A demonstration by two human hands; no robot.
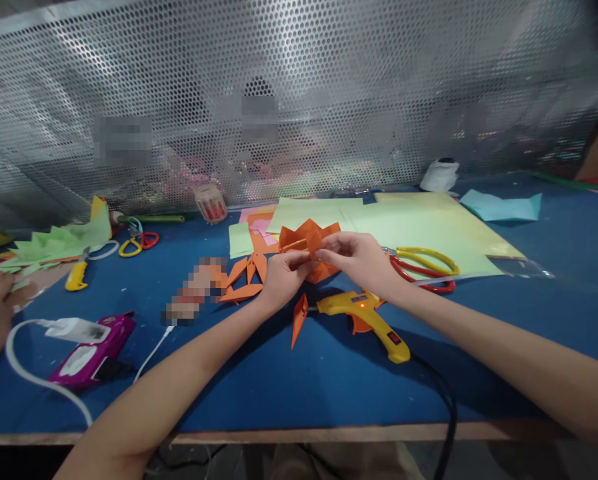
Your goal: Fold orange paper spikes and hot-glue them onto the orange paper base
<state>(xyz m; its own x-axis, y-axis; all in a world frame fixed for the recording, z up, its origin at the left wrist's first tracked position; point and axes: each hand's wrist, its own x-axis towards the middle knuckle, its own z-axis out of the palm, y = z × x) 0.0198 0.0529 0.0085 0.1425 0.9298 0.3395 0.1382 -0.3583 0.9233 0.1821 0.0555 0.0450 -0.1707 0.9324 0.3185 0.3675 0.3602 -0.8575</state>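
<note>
- Spanning the view, the blue tabletop (259, 373) bears all the items we list below.
- Behind the hands we find pale green sheets (409, 223), lying flat.
- Below the right hand (361, 259) we see a yellow glue gun (361, 308), its small light glowing; we judge its nozzle hot, its handle the proper grip.
- Between both hands we locate the orange paper form (313, 233), above the gun; the left hand (285, 275) and right hand pinch it with bent fingers. We judge it light, crisp along folds and easily crushed, best held at its layered centre.
- Beside the left hand we note loose orange petals (243, 292), likely as delicate.
- Smallest, we mark the gun's label (359, 299), its print too small to read.
</note>
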